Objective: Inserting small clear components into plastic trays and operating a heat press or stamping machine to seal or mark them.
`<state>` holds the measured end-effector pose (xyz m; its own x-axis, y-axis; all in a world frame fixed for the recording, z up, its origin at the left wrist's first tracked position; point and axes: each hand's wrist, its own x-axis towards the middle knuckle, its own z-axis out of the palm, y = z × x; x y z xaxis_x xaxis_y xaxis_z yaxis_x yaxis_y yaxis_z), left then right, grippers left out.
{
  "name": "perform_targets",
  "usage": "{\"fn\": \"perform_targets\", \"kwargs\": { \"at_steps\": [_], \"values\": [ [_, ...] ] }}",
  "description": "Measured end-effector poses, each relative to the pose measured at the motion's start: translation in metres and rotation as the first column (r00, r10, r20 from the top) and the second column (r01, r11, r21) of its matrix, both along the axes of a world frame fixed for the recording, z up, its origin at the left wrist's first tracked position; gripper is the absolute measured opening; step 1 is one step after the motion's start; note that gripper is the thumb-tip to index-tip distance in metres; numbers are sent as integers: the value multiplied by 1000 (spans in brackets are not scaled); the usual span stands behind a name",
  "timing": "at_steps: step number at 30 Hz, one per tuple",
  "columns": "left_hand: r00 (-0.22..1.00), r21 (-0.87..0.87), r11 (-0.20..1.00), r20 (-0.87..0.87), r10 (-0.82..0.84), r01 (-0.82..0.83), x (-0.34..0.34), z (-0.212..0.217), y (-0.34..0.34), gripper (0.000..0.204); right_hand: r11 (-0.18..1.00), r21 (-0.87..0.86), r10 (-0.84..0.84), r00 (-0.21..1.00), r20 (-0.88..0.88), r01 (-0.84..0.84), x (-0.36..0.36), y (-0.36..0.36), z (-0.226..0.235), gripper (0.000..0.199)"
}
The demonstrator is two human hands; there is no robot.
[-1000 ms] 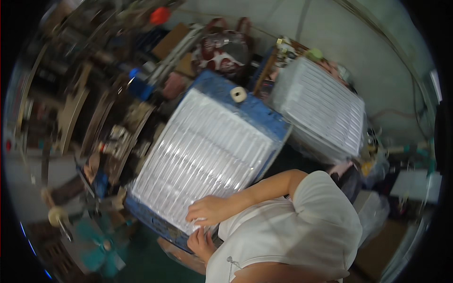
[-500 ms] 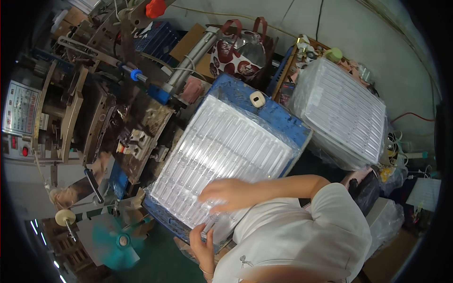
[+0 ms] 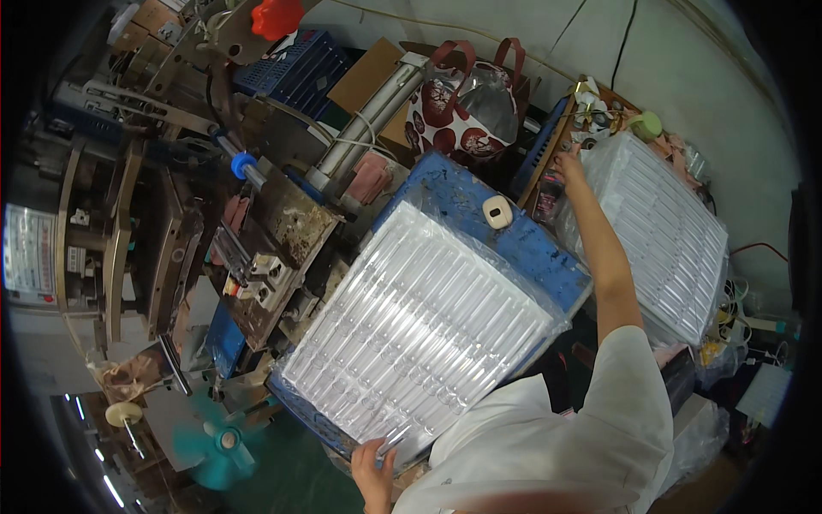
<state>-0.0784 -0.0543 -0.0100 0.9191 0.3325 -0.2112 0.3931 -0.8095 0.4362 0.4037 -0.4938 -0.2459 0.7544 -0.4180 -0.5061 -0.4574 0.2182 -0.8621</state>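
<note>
A stack of clear plastic blister trays [image 3: 419, 330] lies on a blue table [image 3: 531, 248], wrapped loosely in clear film. My left hand [image 3: 374, 469] grips the near corner of that stack at the lower edge of the view. My right arm, in a white sleeve, stretches far forward. My right hand [image 3: 569, 163] reaches the far left corner of a second stack of clear trays [image 3: 676, 231] on the right, fingers stretched out; whether it holds anything is hard to see.
A small white round object [image 3: 497, 211] sits on the blue table's far end. A red-and-white patterned bag [image 3: 467, 107] stands behind it. Metal machinery [image 3: 171, 197] fills the left side, with a teal fan [image 3: 218, 437] low on the left. Cardboard boxes and a blue crate stand at the back.
My right hand left the near end of the tray stack and reached far forward to the second stack on the right. My left hand stayed at the near corner.
</note>
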Motion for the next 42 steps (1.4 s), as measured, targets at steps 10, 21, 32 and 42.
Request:
{"fn": "perform_targets", "kwargs": {
  "at_steps": [10, 21, 32, 42],
  "values": [
    [889, -492, 764, -49, 455, -418, 18, -2, -14, 28, 408, -854, 109, 946, -304, -322, -33, 12, -64, 30],
    [957, -60, 958, -102, 273, -280, 20, -28, 11, 26, 30, -772, 244, 754, -610, -634, -50, 27, -33, 42],
    [979, -99, 975, 30, 201, -197, 30, -25, 6, 27, 3, -787, 236, 765, -599, -617, -50, 26, -35, 38],
    [975, -99, 975, 83, 208, -200, 63, 6, -24, 25, 21, -798, 247, 776, -580, -603, -48, 38, -34, 28]
  ]
}}
